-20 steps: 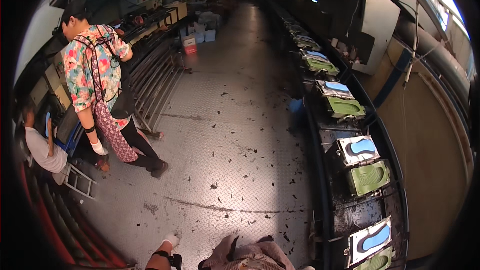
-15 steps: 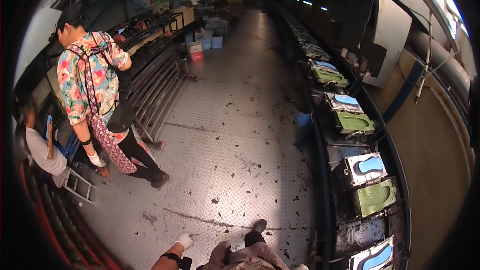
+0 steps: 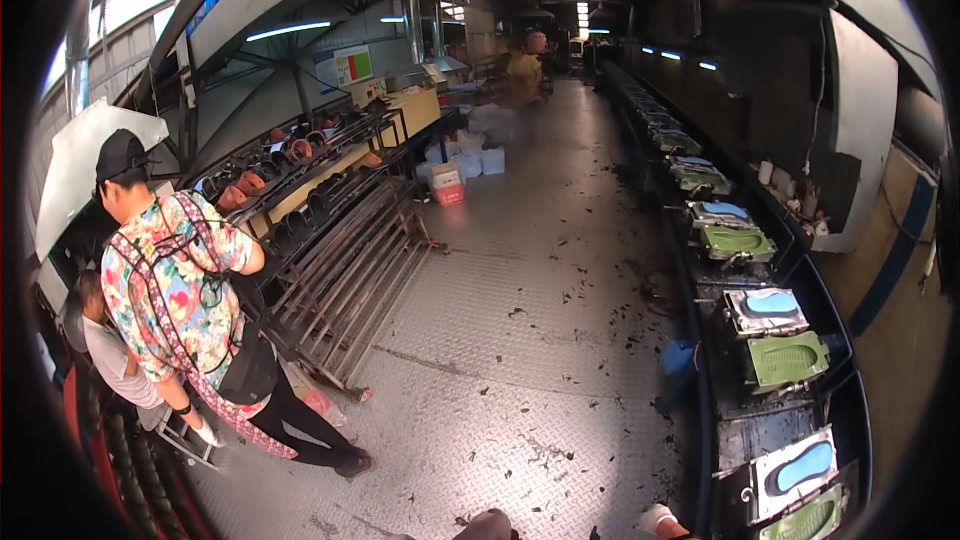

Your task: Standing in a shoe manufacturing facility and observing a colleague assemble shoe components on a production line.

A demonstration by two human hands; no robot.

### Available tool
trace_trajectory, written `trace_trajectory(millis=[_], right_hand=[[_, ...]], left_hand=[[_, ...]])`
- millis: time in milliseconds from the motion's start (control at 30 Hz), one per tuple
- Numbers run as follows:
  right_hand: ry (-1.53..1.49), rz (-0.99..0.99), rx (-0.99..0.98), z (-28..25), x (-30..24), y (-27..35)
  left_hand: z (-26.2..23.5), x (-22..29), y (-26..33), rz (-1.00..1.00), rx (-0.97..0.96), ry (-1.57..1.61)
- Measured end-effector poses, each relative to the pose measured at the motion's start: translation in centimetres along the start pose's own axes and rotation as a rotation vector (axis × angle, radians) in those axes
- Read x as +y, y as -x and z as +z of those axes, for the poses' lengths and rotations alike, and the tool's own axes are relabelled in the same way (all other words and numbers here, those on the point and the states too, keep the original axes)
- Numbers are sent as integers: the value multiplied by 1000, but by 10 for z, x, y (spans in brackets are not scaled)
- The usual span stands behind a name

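At the lower edge my right hand (image 3: pixel 656 518) shows in a white glove, small and partly cut off. Its fingers cannot be made out clearly, and no object shows in it. My left hand is outside the picture. Nearest my right hand, on the long dark bench, lies an opened mould with a blue sole-shaped piece (image 3: pixel 803 467) on its metal plate. The green mould half (image 3: pixel 808 518) is beside it, cut by the lower edge. Farther up the bench sits another blue sole-shaped piece (image 3: pixel 771 302), above a green mould half (image 3: pixel 787 360).
A co-worker in a flowered shirt (image 3: pixel 170 285) stands at left; another person (image 3: pixel 110 350) is lower beside them. A metal rack (image 3: pixel 345 285) borders the aisle. Dark scraps lie on the patterned metal floor (image 3: pixel 540 390). A blue object (image 3: pixel 678 356) sits against the bench (image 3: pixel 705 410).
The view has tilted up and shifted, showing more of the hall. My left hand has left the picture, and more of my right hand shows. The co-worker's gloved hand is lower in the picture.
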State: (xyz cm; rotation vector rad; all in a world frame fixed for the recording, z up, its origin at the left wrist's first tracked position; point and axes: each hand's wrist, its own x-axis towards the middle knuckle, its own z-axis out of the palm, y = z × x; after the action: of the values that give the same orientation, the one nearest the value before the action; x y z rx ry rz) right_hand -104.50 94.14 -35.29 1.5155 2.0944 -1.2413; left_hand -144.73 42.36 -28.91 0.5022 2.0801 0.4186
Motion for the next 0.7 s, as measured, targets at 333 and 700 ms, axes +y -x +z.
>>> trace_trajectory(millis=[333,700], right_hand=[[-46,-704,-99,23,-11,-206],[403,-210,-176,-120,-291,-388]], left_hand=[[-140,94,-285,95,-198,-404],[-371,307,-526,163,206,-63]])
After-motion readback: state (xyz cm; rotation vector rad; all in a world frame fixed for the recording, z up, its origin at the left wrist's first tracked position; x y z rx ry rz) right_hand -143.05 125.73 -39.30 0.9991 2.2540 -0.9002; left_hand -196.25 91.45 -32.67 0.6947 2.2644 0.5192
